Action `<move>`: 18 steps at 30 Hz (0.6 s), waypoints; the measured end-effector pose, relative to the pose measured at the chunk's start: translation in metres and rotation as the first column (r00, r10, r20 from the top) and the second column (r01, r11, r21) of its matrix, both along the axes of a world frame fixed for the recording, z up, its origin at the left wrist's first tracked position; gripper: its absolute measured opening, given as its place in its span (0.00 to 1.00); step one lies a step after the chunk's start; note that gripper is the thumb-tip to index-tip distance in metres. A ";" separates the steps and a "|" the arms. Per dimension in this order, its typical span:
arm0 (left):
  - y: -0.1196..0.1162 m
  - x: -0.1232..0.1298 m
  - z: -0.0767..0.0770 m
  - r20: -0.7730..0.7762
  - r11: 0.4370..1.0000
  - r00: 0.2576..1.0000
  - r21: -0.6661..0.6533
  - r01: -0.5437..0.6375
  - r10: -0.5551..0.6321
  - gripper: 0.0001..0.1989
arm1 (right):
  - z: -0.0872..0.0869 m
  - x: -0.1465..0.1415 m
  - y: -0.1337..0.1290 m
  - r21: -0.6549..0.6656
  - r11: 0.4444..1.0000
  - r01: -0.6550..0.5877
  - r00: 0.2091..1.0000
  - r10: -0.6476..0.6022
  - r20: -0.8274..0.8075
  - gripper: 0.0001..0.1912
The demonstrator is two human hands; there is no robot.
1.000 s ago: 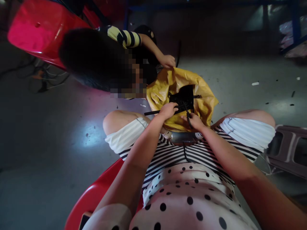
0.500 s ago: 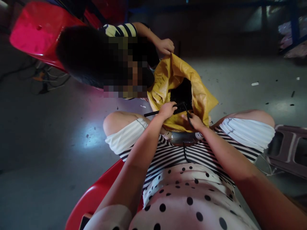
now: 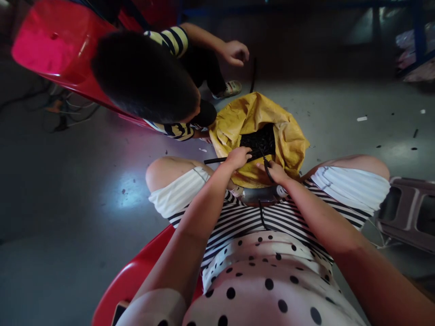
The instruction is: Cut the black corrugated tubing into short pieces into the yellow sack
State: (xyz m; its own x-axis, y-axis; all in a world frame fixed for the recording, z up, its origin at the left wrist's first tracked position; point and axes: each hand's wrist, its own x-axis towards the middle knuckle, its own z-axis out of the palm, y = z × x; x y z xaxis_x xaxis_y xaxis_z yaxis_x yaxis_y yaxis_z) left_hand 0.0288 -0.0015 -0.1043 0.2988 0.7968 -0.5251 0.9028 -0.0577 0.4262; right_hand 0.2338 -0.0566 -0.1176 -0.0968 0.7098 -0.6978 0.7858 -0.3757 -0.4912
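Note:
My left hand (image 3: 239, 157) is closed around a black tube (image 3: 215, 160), which sticks out to the left and runs over the near rim of a yellow sack (image 3: 290, 131). In my right hand (image 3: 277, 173) is a pair of scissors (image 3: 268, 166) with dark handles. Their blades point away from me, close to the tube; how far they are parted is too dark to tell. Small black pieces (image 3: 258, 137) fill the sack's open mouth, below both hands. The sack stands on the floor between my feet.
Another person (image 3: 146, 77) sits at the left beside the sack, one hand (image 3: 236, 53) above its far side. Behind is a red chair (image 3: 50, 40), with cables (image 3: 63, 111) below. A grey stool (image 3: 408, 208) stands at right. Scraps dot the floor, and a black strip (image 3: 253, 74) lies beyond the sack.
The other person's upper hand has let go of the sack's rim and lifted away. The rim has sagged, showing more black pieces inside. My hands have barely moved.

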 end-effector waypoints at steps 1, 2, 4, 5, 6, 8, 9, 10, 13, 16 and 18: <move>0.000 0.000 0.000 0.002 1.000 1.000 -0.005 -0.006 0.006 0.17 | 0.000 0.000 0.000 0.000 1.000 0.001 1.000 -0.001 0.000 0.35; 0.000 0.000 0.000 0.004 1.000 1.000 -0.006 -0.016 0.016 0.17 | 0.001 0.000 0.000 0.001 1.000 0.004 1.000 -0.004 0.000 0.35; 0.001 0.001 0.001 0.006 0.999 0.999 0.001 -0.040 0.040 0.18 | 0.001 0.000 0.000 0.005 1.000 0.012 1.000 -0.012 -0.010 0.35; 0.001 0.001 0.002 0.004 0.999 0.999 0.005 -0.049 0.049 0.19 | 0.002 0.000 0.000 0.006 1.000 0.019 1.000 -0.019 -0.020 0.35; 0.001 0.001 0.002 0.002 0.998 0.998 0.009 -0.056 0.056 0.19 | 0.002 0.000 0.000 0.006 1.000 0.025 0.999 -0.024 -0.031 0.35; 0.001 0.002 0.002 -0.002 0.998 0.998 0.011 -0.061 0.062 0.19 | 0.003 -0.001 -0.001 0.006 0.999 0.032 0.999 -0.032 -0.044 0.35; 0.001 0.002 0.002 -0.003 0.998 0.998 0.011 -0.060 0.060 0.18 | 0.003 -0.001 -0.001 0.007 0.999 0.035 0.998 -0.035 -0.047 0.35; 0.001 0.002 0.002 -0.001 0.998 0.998 0.011 -0.058 0.058 0.18 | 0.002 -0.001 -0.001 0.005 0.999 0.039 0.998 -0.038 -0.047 0.35; 0.000 0.002 0.001 0.006 0.999 0.999 0.011 -0.044 0.044 0.17 | 0.001 0.000 -0.001 0.010 0.999 0.053 0.997 -0.053 -0.061 0.34; 0.000 0.002 -0.001 -0.002 0.999 0.999 0.009 -0.037 0.037 0.16 | -0.001 -0.001 -0.001 0.006 0.998 0.066 0.995 -0.065 -0.081 0.33; 0.000 0.001 -0.002 -0.019 1.000 0.999 0.003 -0.031 0.031 0.16 | -0.002 -0.001 -0.001 0.000 0.998 0.063 0.995 -0.063 -0.077 0.34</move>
State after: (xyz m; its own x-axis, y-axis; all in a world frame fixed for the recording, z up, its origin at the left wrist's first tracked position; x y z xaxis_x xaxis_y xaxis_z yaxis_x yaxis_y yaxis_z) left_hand 0.0302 -0.0013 -0.1064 0.2643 0.8070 -0.5281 0.9119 -0.0308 0.4093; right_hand 0.2325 -0.0578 -0.1198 -0.1048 0.7180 -0.6881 0.7206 -0.4220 -0.5501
